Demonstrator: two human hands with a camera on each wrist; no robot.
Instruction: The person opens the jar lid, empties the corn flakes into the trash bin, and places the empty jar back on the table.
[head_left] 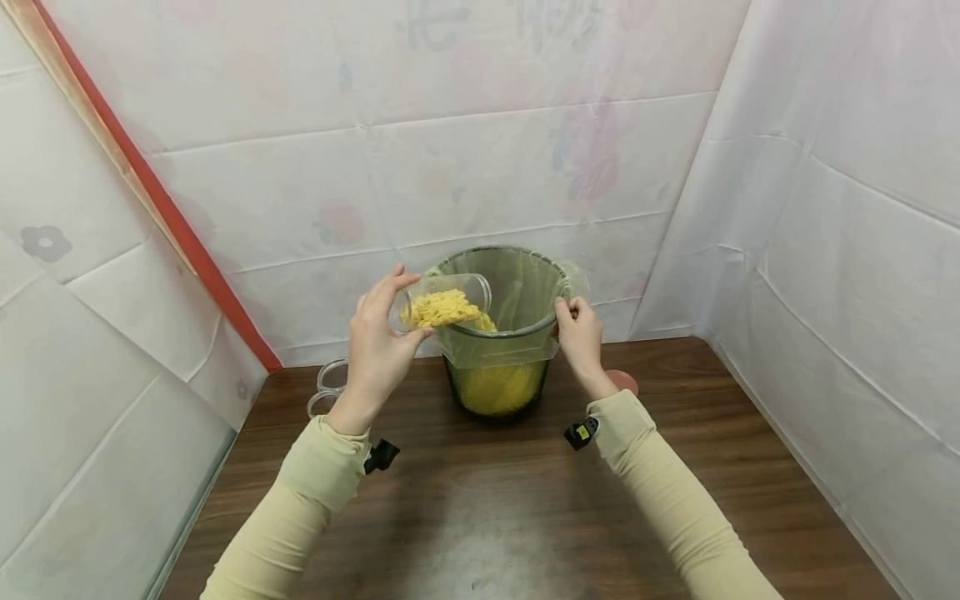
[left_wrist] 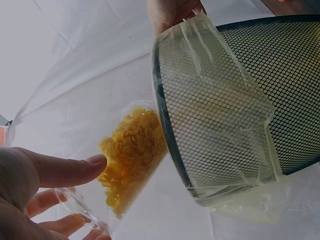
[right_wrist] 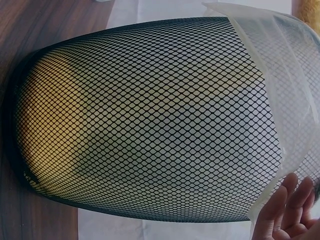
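Observation:
My left hand (head_left: 382, 333) grips a clear plastic jar (head_left: 474, 287) by its base, tipped on its side with its mouth over the bin's rim. Yellow flakes (left_wrist: 137, 145) fill the lower side of the jar, and some spill from its mouth into the bin. The black mesh bin (right_wrist: 165, 120) stands upright on the table, lined with a thin pale-yellow bag (left_wrist: 210, 100) folded over the rim. At the bin's right side, my right hand (head_left: 580, 333) pinches the rim and the bag's edge. More yellow shows through the mesh at the bottom of the bin.
Two clear round rings or lids (head_left: 327, 392) lie on the wooden table (head_left: 480, 508) to the left, behind my left wrist. A reddish round object (head_left: 622, 382) sits partly hidden behind my right wrist. White printed sheets (head_left: 300, 200) stand around the table's back and sides.

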